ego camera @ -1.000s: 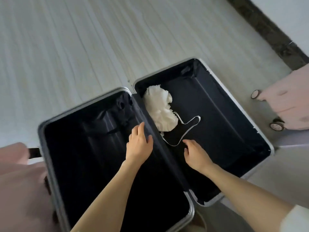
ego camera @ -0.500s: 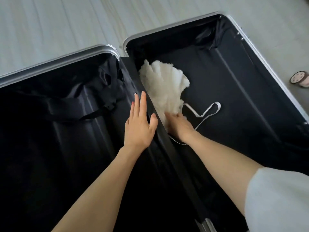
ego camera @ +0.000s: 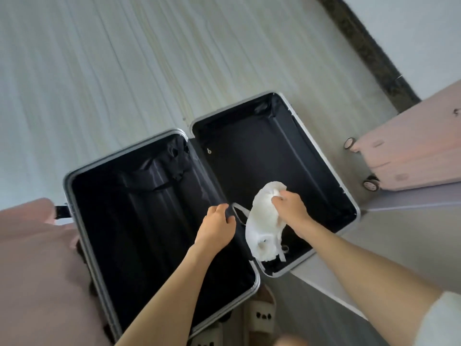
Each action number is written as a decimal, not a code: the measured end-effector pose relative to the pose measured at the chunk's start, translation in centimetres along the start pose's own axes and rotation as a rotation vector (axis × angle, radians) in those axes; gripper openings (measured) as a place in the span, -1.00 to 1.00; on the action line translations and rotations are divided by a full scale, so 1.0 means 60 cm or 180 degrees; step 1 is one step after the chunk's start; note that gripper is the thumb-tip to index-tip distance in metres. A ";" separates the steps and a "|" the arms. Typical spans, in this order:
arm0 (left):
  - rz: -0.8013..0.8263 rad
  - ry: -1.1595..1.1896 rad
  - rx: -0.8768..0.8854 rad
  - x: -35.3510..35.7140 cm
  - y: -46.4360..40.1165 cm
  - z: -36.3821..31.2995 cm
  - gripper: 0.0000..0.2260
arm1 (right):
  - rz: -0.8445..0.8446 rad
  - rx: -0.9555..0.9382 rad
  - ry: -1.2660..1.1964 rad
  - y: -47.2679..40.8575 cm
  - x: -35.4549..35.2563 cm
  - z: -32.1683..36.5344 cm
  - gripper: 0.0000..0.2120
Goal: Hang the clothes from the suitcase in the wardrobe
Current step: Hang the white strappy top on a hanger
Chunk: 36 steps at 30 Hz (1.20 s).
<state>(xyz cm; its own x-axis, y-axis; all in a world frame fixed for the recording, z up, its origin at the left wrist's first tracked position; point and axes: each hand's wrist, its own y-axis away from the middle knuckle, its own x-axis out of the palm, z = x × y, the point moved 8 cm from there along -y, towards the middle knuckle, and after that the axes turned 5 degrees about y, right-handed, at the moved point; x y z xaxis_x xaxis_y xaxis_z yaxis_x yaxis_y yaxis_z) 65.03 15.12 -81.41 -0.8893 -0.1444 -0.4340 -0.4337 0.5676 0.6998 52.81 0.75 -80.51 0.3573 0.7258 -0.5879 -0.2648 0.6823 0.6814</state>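
A: Why is the right hand [ego camera: 290, 208] bunched up?
B: It grips the white garment [ego camera: 264, 228], lifted above the suitcase [ego camera: 324, 168]'s right half.
A: And the left hand [ego camera: 217, 226]?
B: Fingers curled at the middle divider, likely steadying; whether it holds anything, I cannot tell.
A: Anything else inside?
B: Both halves show only black lining.

Single head-worn wide-angle view, looking steeply down from standing height. Open suitcase [ego camera: 74, 186] fills centre and lower frame, hinge line running away from viewer. Both forearms enter from bottom edge; slippers [ego camera: 262, 312] directly below lens. Floor [ego camera: 124, 71] stretches toward top; pink suitcase [ego camera: 414, 151] at right edge. Edges bowed by lens. No second view.
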 end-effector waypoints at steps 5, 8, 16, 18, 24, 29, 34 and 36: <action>0.0346 -0.0257 0.0389 -0.060 0.162 -0.116 -0.42 | -0.0076 0.0239 -0.1128 0.181 -0.099 0.071 -0.86; 0.0457 -0.0315 0.0834 -0.105 0.269 -0.206 -0.29 | -0.0049 0.0131 -0.1504 0.293 -0.157 0.129 -0.88; 0.0217 -0.0426 0.1357 -0.188 0.495 -0.344 -0.25 | -0.0019 0.0019 -0.2295 0.552 -0.271 0.191 -0.86; 0.0236 -0.0604 0.1516 -0.188 0.545 -0.369 -0.51 | 0.0110 -0.0074 -0.2067 0.601 -0.291 0.187 -0.87; 0.0560 -0.0569 0.1595 -0.130 0.660 -0.403 -0.97 | 0.0206 -0.0394 -0.2302 0.713 -0.353 0.103 -0.71; 0.0942 -0.0329 0.1634 -0.016 0.737 -0.419 -0.88 | 0.0008 -0.0369 -0.3058 0.773 -0.394 -0.048 -0.80; 0.1106 0.0290 0.1948 0.133 0.840 -0.478 -0.84 | 0.0065 -0.0505 -0.2494 0.848 -0.429 -0.237 -0.68; 0.1095 0.0507 0.1869 0.168 0.869 -0.500 -0.69 | 0.0307 -0.0522 -0.2045 0.870 -0.423 -0.288 -0.70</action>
<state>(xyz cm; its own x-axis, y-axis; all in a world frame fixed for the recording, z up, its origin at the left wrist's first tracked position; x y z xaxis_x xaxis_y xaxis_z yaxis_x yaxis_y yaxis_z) 29.12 18.93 -32.29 -0.9920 0.0304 -0.1229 -0.0134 0.9401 0.3405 14.45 19.45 -37.53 0.7741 0.6222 -0.1166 -0.4368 0.6583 0.6130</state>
